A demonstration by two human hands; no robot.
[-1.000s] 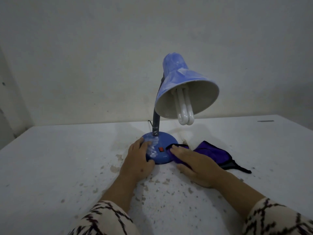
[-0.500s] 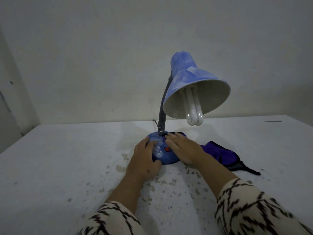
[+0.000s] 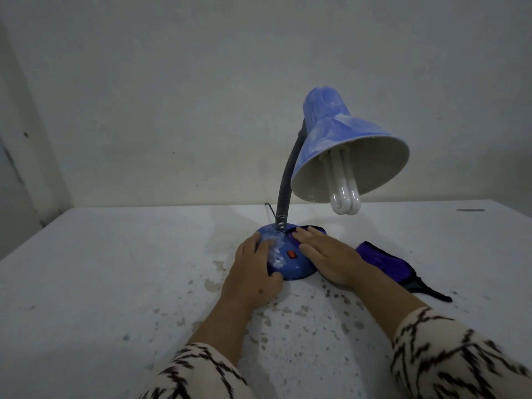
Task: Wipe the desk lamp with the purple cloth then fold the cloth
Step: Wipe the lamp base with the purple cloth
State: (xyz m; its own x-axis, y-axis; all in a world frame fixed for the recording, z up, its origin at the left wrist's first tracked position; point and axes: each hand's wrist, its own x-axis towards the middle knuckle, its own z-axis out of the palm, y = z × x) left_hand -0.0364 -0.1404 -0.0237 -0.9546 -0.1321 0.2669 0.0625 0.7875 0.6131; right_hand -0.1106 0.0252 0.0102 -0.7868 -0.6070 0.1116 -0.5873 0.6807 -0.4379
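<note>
Right hand point(image 3: 331, 257), fingers flat, has pushed purple cloth point(image 3: 385, 262) farther across lamp base point(image 3: 283, 254).

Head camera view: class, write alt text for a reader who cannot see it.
A right hand presses a purple cloth flat onto the base of a blue desk lamp, while the left hand steadies the base on a speckled white table.

Left hand point(image 3: 253, 272) rests against the left side of the lamp base point(image 3: 288, 266), fingers relaxed; right hand point(image 3: 331, 256) lies flat, fingers straight, over its right side.
</note>
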